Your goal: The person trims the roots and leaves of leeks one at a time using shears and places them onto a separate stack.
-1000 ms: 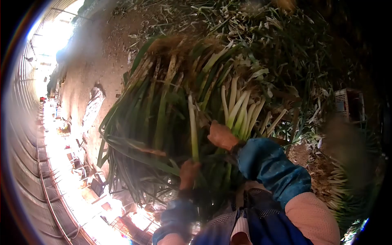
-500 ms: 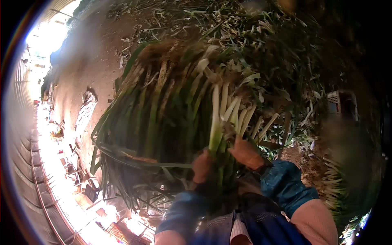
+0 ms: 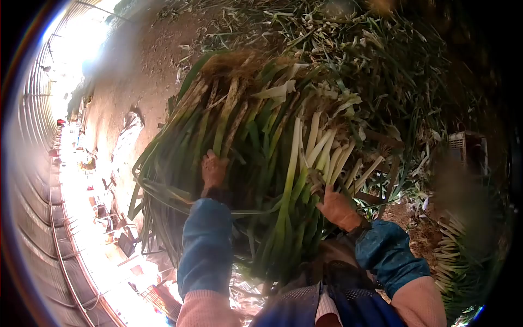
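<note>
A broad heap of leeks [image 3: 256, 136] lies in front of me, with brown roots at the far end and long green leaves toward me. My left hand [image 3: 214, 171] reaches into its left part, fingers curled round the stalk of an untrimmed leek [image 3: 224, 122]. On the right, cleaned leeks [image 3: 295, 158] show bare white stems. My right hand [image 3: 340, 211] is beside them with bent fingers, a small greyish thing [image 3: 316, 179] at its fingertips; I cannot tell what this is. Blue sleeve covers [image 3: 206, 240] protect both forearms.
Stripped leaves and peelings [image 3: 348, 49] litter the ground beyond the heap. At the right stands a plastic crate [image 3: 458, 144], and nearer me lies a row of white-stemmed leeks [image 3: 448, 245]. Bare earth [image 3: 147, 71] stretches to the left, with a crumpled plastic sheet [image 3: 128, 133] on it.
My left hand has left the cleaned leeks near my right hand and moved left and forward to the untrimmed ones. My right hand stays by the white stems. The view has shifted slightly.
</note>
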`<state>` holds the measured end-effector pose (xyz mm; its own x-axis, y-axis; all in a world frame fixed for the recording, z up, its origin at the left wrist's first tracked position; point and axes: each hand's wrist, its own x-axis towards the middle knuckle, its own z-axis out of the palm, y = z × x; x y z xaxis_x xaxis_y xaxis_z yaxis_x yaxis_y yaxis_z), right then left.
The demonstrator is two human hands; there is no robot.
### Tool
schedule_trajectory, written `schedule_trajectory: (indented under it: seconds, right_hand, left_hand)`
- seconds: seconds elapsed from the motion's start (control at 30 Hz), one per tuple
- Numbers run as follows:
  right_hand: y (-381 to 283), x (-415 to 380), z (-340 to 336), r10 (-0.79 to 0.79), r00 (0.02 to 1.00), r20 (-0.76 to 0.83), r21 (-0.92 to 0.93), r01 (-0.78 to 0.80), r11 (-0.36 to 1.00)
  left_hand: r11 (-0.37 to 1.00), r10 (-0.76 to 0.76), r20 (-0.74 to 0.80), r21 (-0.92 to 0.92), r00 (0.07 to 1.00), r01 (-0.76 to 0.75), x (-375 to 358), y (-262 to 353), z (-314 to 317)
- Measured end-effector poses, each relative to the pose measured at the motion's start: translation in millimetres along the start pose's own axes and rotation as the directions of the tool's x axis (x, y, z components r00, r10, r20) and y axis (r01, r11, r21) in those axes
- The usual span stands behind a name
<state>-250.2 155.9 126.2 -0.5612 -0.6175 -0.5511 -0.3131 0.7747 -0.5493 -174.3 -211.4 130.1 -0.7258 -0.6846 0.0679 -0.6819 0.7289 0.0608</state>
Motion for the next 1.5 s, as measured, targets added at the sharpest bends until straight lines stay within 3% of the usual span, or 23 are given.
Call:
schedule_trajectory:
  seconds: [0.07, 0.17, 0.27, 0.33, 0.43, 0.5, 0.57, 0.63, 0.67, 0.7, 0.73, 0.77, 0.83, 0.9, 0.97, 1.0, 1.07, 1.13, 1.17, 1.23, 1.37, 1.43, 1.5]
  right_hand:
    - [0.8, -4.5, 20.4, -0.129, 0.987, -0.091, -0.062, 0.124, 0.990]
    - [1.4, -4.7, 46.8, -0.415, 0.874, -0.252, -0.249, 0.356, 0.901]
    - [-40.9, -24.6, 12.5, -0.200, 0.975, -0.099, 0.063, 0.207, 0.976]
    - [-51.6, -35.6, 15.2, -0.240, 0.967, -0.083, 0.061, 0.246, 0.967]
    - [-64.9, -55.1, 12.8, -0.259, 0.966, -0.029, 0.098, 0.260, 0.961]
    - [-62.9, -64.1, 16.0, -0.272, 0.962, -0.023, 0.109, 0.273, 0.956]
    - [-56.5, -75.2, 26.0, -0.291, 0.956, -0.043, 0.101, 0.293, 0.951]
    - [-49.8, -80.7, 29.2, -0.227, 0.973, 0.031, 0.114, 0.223, 0.968]
    - [-47.7, -79.1, 29.8, -0.200, 0.978, 0.062, 0.119, 0.192, 0.974]
    - [-44.2, -76.1, 33.3, -0.161, 0.984, 0.075, 0.109, 0.153, 0.982]
    - [-39.3, -70.9, 38.4, -0.124, 0.989, 0.086, 0.096, 0.115, 0.989]
    - [-35.7, -67.2, 42.4, -0.086, 0.992, 0.094, 0.082, 0.079, 0.994]
    - [-27.6, -66.0, 49.7, -0.191, 0.981, -0.014, 0.125, 0.191, 0.973]
    - [-34.3, -68.5, 41.9, -0.208, 0.978, -0.006, 0.164, 0.206, 0.965]
    - [-42.2, -70.2, 32.6, -0.145, 0.982, 0.118, 0.193, 0.121, 0.974]
    - [-41.2, -68.9, 33.5, -0.164, 0.982, 0.091, 0.185, 0.145, 0.972]
    - [-35.1, -69.2, 40.1, -0.199, 0.979, 0.047, 0.166, 0.189, 0.968]
    - [-22.8, -57.1, 54.5, -0.225, 0.973, -0.041, 0.145, 0.229, 0.963]
    - [-20.3, -53.1, 59.4, -0.240, 0.967, -0.086, 0.136, 0.250, 0.959]
    - [-35.4, -63.1, 40.7, -0.173, 0.984, 0.043, 0.174, 0.163, 0.971]
    - [-56.4, -74.4, 30.3, -0.111, 0.961, 0.251, 0.213, 0.057, 0.975]
    - [-62.0, -64.4, 24.1, -0.111, 0.975, 0.191, 0.206, 0.071, 0.976]
    - [-53.6, -51.7, 34.0, -0.171, 0.983, 0.074, 0.198, 0.153, 0.968]
  left_hand:
    - [0.998, -0.058, 0.095, -0.004, 0.994, 0.059, 4.5, -5.0, 11.1]
    - [0.997, -0.063, 0.209, -0.032, 0.976, 0.071, 4.7, -0.7, 9.6]
    - [0.958, 0.035, 0.441, -0.272, 0.897, 0.096, -7.2, 16.7, -23.5]
    - [0.828, 0.142, 0.615, -0.503, 0.776, 0.248, -27.5, 30.1, -45.7]
    - [0.449, 0.168, 0.682, -0.695, 0.711, 0.561, -66.8, 27.1, -1.9]
    - [0.651, 0.358, 0.498, -0.740, 0.790, 0.172, -89.3, -5.2, 57.4]
    - [0.687, 0.348, 0.594, -0.688, 0.726, 0.233, -100.7, 0.3, 61.4]
    - [0.550, 0.152, 0.875, -0.462, 0.460, 0.696, -87.0, 44.5, 19.8]
    - [0.720, 0.242, 0.730, -0.577, 0.640, 0.386, -92.8, 41.5, 23.2]
    - [0.808, 0.378, 0.551, -0.589, 0.744, 0.026, -102.0, 35.0, 26.2]
    - [0.801, 0.542, 0.361, -0.496, 0.759, -0.336, -106.4, 30.5, 29.4]
    - [0.800, 0.561, 0.391, -0.480, 0.729, -0.358, -104.5, 28.1, 32.2]
    - [0.798, 0.591, 0.455, -0.447, 0.666, -0.404, -99.7, 22.3, 37.7]
    - [0.829, 0.526, 0.504, -0.482, 0.685, -0.283, -100.0, 18.1, 45.1]
    - [0.846, 0.396, 0.616, -0.533, 0.681, -0.010, -97.1, 17.3, 58.9]
    - [0.817, 0.303, 0.702, -0.539, 0.645, 0.203, -92.5, 16.3, 74.0]
    - [0.694, 0.155, 0.760, -0.538, 0.631, 0.478, -97.0, 12.3, 101.3]
    - [0.555, 0.008, 0.708, -0.591, 0.706, 0.586, -105.2, 4.9, 121.9]
    - [0.591, -0.055, 0.609, -0.619, 0.791, 0.517, -108.7, 12.4, 109.9]
    - [0.674, -0.157, 0.369, -0.638, 0.916, 0.373, -118.7, 45.1, 66.9]
    - [0.769, -0.142, 0.147, -0.606, 0.979, 0.203, -128.5, 58.8, 54.0]
    - [0.823, -0.080, -0.031, -0.565, 0.996, 0.048, -129.1, 50.9, 69.2]
    - [0.931, 0.035, -0.193, -0.351, 0.981, -0.103, -127.6, 67.7, 46.4]
